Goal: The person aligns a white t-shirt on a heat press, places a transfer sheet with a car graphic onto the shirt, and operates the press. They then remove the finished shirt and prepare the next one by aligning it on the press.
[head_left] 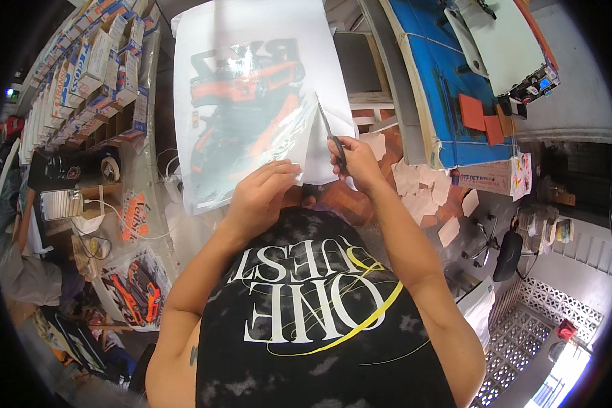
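Observation:
A glossy transfer film [251, 129] printed with orange cars lies over a white-covered table [330, 41] in front of me. My left hand [266, 190] pinches the film's near right edge, where it lifts and wrinkles. In my right hand [358, 162] is a pair of dark-handled scissors [332, 136], fingers closed round the handles. Its blades point away from me along the film's right edge. Whether they are parted I cannot make out.
Stacked cartons [102, 75] fill the left side, with a second orange car print [136, 292] below them. To the right stands a blue-topped machine [435, 75] carrying orange squares [472, 112]. Paper scraps [421, 187] litter the floor, and a black chair [506, 255] stands farther right.

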`<state>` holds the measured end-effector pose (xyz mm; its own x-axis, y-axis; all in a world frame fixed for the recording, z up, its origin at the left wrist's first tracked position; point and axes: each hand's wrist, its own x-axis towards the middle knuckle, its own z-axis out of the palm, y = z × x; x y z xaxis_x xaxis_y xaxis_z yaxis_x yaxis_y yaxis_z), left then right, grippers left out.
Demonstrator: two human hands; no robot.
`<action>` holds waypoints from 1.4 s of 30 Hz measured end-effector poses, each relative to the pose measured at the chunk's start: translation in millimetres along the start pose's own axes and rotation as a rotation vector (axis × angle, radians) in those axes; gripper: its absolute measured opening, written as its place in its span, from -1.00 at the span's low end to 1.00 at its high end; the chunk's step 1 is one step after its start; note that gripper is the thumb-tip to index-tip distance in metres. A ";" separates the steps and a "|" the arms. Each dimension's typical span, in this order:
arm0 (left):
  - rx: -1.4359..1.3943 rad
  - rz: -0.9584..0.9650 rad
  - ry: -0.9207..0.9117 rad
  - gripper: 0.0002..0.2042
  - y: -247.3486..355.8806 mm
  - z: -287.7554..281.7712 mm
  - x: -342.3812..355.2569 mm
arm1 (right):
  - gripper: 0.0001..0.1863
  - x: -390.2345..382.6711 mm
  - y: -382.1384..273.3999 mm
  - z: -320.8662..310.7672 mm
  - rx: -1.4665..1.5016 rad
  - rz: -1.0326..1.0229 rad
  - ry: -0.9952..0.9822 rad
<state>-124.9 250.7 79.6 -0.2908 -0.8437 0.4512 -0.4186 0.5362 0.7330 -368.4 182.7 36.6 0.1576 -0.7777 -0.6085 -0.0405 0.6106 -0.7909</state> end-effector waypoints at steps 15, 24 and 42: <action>-0.060 0.029 -0.060 -0.72 15.6 -15.9 -19.5 | -0.62 23.7 -8.2 14.6 0.071 -0.023 0.012; -0.081 0.010 -0.028 -0.76 21.5 -18.3 -21.6 | -0.62 30.5 -13.7 18.8 0.062 -0.044 0.025; -0.282 -0.060 0.015 -0.78 38.4 -33.3 -32.0 | -0.71 50.3 -23.8 33.8 0.116 -0.058 0.047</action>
<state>-103.1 297.5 110.3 -0.2590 -0.8750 0.4090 -0.1784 0.4595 0.8701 -326.1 134.1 27.0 0.1095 -0.8168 -0.5664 0.0822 0.5753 -0.8138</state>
